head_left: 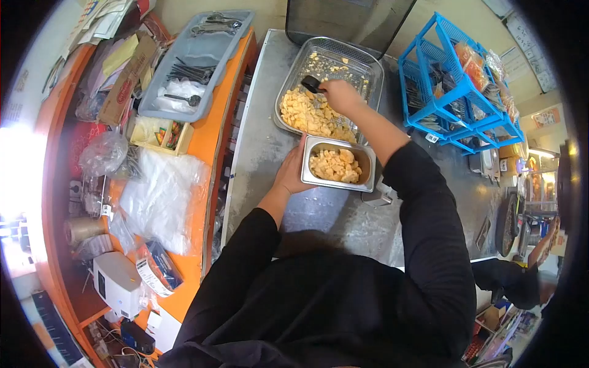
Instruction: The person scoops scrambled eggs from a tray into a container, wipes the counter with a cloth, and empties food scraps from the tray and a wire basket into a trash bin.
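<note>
Steel container (338, 164) of yellow food pieces sits on the metal counter (257, 153), just in front of the person's chest, its far rim close to the near rim of the large mesh tray (362, 64).

Left hand (290, 172): arm in black sleeve comes up from below, forearm bare at the wrist. Palm lies against the container's left wall, thumb up along the near-left corner. Fingers curl round the side; hand is wrapped on the container, steadying it on the counter.

Right hand (339, 96): arm reaches out over the container, elbow bent, sleeve pushed to mid-forearm. Hand hovers over the tray, fist clenched round the handle of a black scoop (311, 84). Scoop head points left, just above the heap of yellow pieces (310, 113) piled in the tray's near-left part. Far part of the tray shows bare mesh with a few scraps.

Surroundings: left of the counter, an orange shelf (199, 138) carries clear plastic bags (161, 196), a small white device (118, 283), and farther back a grey bin (202, 52) of dark utensils. Right of the tray, a blue wire rack (454, 92) holds packets. A dark box stands behind the tray at the counter's far edge. The forearm crosses over the tray's near-right corner, hiding it.
</note>
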A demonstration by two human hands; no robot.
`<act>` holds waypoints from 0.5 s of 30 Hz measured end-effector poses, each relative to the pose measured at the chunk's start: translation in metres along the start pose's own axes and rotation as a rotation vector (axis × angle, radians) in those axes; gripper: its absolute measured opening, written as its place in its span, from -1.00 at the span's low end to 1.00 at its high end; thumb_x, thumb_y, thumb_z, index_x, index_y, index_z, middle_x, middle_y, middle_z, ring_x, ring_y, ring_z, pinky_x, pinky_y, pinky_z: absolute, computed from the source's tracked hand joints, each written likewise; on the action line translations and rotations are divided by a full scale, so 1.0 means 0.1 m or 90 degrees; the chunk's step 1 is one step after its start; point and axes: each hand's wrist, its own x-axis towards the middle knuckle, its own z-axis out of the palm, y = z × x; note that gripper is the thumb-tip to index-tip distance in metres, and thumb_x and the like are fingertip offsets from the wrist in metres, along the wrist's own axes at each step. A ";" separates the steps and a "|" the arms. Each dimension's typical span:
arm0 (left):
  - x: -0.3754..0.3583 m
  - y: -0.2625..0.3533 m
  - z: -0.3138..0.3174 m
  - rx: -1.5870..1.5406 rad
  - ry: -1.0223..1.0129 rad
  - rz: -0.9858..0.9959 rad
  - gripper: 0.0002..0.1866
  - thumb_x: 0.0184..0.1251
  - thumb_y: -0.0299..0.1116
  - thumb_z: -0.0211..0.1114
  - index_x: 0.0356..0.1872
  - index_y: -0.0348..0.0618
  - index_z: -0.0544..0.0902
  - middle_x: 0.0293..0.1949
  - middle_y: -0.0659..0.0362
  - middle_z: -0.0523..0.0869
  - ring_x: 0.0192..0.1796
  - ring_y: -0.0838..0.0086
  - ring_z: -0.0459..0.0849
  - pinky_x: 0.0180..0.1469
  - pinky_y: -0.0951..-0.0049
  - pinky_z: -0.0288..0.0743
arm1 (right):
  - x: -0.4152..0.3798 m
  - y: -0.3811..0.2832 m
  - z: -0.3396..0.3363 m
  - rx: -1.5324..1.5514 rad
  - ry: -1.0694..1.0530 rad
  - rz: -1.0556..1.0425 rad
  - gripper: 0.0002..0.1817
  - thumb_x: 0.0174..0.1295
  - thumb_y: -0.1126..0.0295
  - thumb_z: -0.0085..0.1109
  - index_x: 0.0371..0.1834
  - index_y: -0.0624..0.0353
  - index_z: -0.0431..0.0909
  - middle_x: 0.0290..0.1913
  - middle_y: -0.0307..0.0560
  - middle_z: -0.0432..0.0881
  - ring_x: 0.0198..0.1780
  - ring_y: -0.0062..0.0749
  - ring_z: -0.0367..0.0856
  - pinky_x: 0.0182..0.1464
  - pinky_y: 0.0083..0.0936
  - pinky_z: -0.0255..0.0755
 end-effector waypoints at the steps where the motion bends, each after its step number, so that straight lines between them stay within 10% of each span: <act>1: 0.00 0.04 -0.01 0.003 -0.001 -0.014 0.42 -0.47 -0.18 0.62 0.46 -0.08 -0.23 0.18 -0.13 0.44 0.23 -0.04 0.40 0.29 0.19 0.28 | 0.09 -0.07 0.06 0.002 -0.020 0.019 -0.71 0.10 0.51 0.09 -0.08 0.16 0.62 -0.15 0.15 0.65 -0.10 -0.04 0.63 -0.04 -0.26 0.50; 15: -0.10 0.03 0.06 -0.071 0.112 -0.056 0.21 -0.56 -0.23 0.66 0.28 -0.09 0.08 0.20 -0.07 0.26 0.28 0.05 0.29 0.32 0.22 0.25 | -0.19 -0.05 -0.11 -0.076 -0.223 -0.083 -0.70 0.09 0.31 0.12 -0.11 0.10 0.65 -0.21 0.09 0.67 -0.12 -0.05 0.64 -0.03 -0.16 0.46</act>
